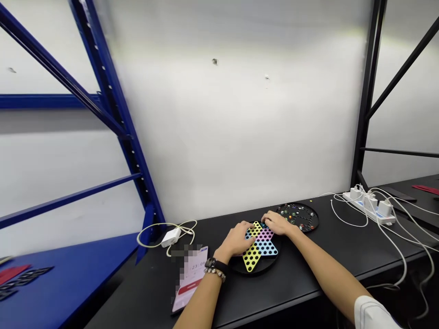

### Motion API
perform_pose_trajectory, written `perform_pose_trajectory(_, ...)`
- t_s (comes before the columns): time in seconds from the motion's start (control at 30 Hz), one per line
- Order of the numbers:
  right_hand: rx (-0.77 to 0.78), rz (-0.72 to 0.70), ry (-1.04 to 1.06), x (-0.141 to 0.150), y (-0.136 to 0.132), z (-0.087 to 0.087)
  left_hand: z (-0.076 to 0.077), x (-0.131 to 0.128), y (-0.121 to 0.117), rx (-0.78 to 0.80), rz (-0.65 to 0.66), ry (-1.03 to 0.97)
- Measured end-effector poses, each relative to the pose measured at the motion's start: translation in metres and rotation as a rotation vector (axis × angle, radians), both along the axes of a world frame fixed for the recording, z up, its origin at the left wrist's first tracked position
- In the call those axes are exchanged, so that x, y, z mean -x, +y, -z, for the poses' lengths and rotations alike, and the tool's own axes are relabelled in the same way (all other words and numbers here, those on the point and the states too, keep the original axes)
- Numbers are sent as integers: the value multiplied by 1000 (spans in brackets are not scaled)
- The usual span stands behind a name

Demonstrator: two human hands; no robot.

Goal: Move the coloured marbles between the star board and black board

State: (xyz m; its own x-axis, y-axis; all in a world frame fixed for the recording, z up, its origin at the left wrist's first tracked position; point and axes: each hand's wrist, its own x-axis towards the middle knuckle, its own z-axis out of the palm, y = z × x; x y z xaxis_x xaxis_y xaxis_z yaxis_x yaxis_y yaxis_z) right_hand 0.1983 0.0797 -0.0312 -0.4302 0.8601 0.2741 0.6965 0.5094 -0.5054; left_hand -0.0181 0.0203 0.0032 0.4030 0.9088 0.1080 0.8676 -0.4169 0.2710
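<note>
A star-shaped Chinese checkers board [255,249] with yellow, pink and blue perforated arms lies on a round black base [255,269] on the black table. My left hand [236,240] rests on the board's left side, near the yellow arm. My right hand [276,224] lies over its far blue and pink part, and the fingers hide the holes beneath. Neither hand shows a clear grip. Just beyond sits a round black tray [298,217] holding several coloured marbles. A watch and a beaded bracelet circle my left wrist.
A phone [190,278] with a blurred, partly red screen lies left of my left arm. Behind it are a white charger [170,236] and its looped cable. A white power strip [368,205] with tangled cables sits right. Blue shelving [103,114] stands left.
</note>
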Motion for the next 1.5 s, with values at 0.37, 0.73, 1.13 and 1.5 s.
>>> perform_pose_trajectory(0.37, -18, 71, -337, 23, -6, 0, 1, -3, 0, 15, 12, 13)
perform_pose_trajectory(0.73, -12, 141, -347, 21, -1, 0, 5, -1, 3, 19, 19, -3)
perform_pose_trajectory(1.13, -32, 264, -215, 13, -3, -7, 3, -1, 2, 21, 19, -13)
perform_pose_trajectory(1.5, 97, 699, -188, -62, 11, -15, -7, -5, -7, -7, -215, 95)
